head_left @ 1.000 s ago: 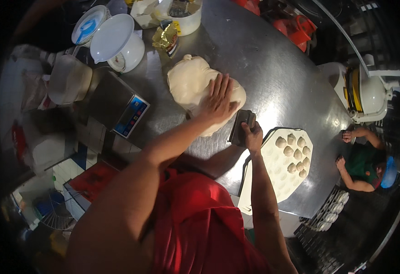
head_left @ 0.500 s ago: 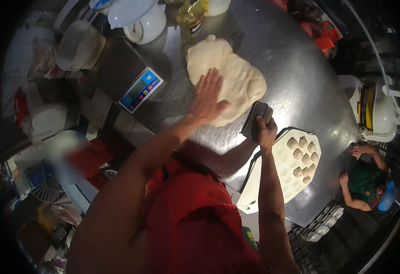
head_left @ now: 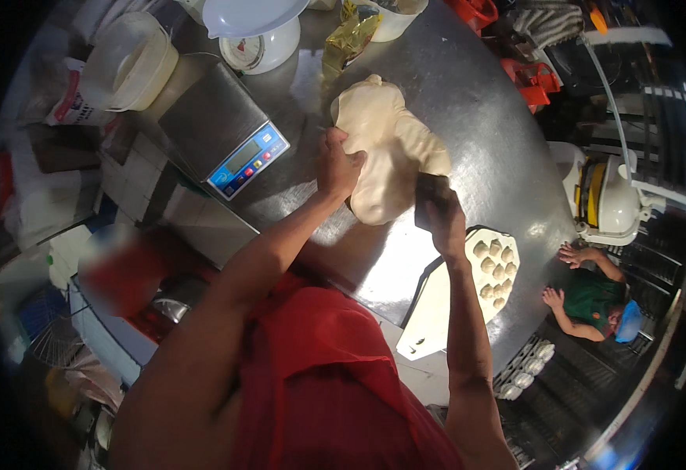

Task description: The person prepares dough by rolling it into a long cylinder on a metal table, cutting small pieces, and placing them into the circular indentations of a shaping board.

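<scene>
A large, soft mass of pale dough (head_left: 390,133) lies on the steel table in front of me. At its left edge is my left hand (head_left: 341,168), fingers curled in against the dough and partly hidden. My right hand (head_left: 445,215) grips a dark, flat dough scraper (head_left: 429,192), its blade upright at the dough's near right edge. Below the right hand, a cream-coloured board (head_left: 429,321) carries several small round dough balls (head_left: 497,266) in its far part; my right forearm passes over it.
Left of the dough stands a digital scale (head_left: 218,117); behind it are a white dial scale (head_left: 261,51) and a plastic tub (head_left: 143,66). A gold packet (head_left: 351,39) sits beyond the dough. On the right are a white mixer (head_left: 609,204) and another person (head_left: 593,301) in green.
My left hand has moved from lying flat on the dough to curling at its left edge. The scraper has turned more upright against the dough. The whole view has shifted slightly.
</scene>
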Demonstrator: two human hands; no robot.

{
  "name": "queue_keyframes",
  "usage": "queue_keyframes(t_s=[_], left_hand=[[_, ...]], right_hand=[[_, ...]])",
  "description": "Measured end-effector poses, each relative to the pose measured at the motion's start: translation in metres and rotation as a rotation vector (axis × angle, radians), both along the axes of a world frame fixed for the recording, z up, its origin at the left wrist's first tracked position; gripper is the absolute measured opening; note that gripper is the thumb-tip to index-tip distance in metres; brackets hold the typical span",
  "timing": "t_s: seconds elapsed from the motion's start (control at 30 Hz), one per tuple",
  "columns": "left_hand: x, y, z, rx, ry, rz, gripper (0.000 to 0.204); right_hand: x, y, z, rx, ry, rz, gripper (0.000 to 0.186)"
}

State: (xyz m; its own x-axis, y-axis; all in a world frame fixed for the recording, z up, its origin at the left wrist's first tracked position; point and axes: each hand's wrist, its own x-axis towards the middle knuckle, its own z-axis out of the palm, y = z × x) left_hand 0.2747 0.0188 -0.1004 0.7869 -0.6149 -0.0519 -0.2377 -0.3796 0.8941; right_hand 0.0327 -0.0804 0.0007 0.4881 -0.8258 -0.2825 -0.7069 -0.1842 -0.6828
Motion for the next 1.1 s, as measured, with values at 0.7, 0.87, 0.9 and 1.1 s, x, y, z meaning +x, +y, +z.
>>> queue_keyframes(t_s=[0.7, 0.87, 0.9, 1.1], left_hand=[[0.000, 0.088, -0.018, -0.110, 0.040, -0.239, 0.037], [-0.016, 0.192, -0.010, 0.035, -0.252, -0.275, 0.061], [-0.025, 0.192, 0.022, 0.162, -0.388, -0.267, 0.070], [-0.031, 0.164, 0.033, 0.271, -0.698, -0.800, 0.087]], right_hand=[[0.012, 0.055, -0.076, -0.870, 0.106, 0.598, 0.053], [-0.120, 0.142, -0.089, -0.642, 0.106, 0.466, 0.052], [-0.140, 0.154, -0.084, -0.491, 0.171, 0.383, 0.051], [-0.075, 0.097, -0.027, -0.085, 0.025, 0.170, 0.056]])
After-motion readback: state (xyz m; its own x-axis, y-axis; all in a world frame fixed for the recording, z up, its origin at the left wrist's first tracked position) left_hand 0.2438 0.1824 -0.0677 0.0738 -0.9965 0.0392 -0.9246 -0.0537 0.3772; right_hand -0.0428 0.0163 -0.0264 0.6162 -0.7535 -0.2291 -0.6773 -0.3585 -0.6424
